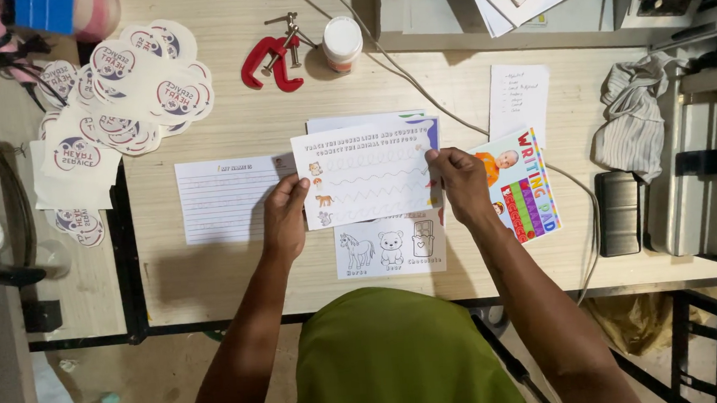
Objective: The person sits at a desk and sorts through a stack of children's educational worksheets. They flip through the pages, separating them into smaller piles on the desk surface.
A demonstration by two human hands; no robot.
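Observation:
Both my hands hold one white worksheet page [369,171] printed with wavy dashed lines and small animal pictures, raised over the wooden table [236,271]. My left hand [285,216] grips its left edge and my right hand [462,183] grips its right edge. Under it lies a sheet with outline drawings of a horse, a bear and a chocolate bar [390,247]. A lined white page [226,199] lies to the left, and a colourful booklet cover [523,182] lies to the right.
Several round printed stickers [123,83] are piled at the back left. A red clamp [272,59] and a small white jar [342,42] stand behind. A handwritten note [518,95], a crumpled cloth [637,115] and machines [706,174] sit right.

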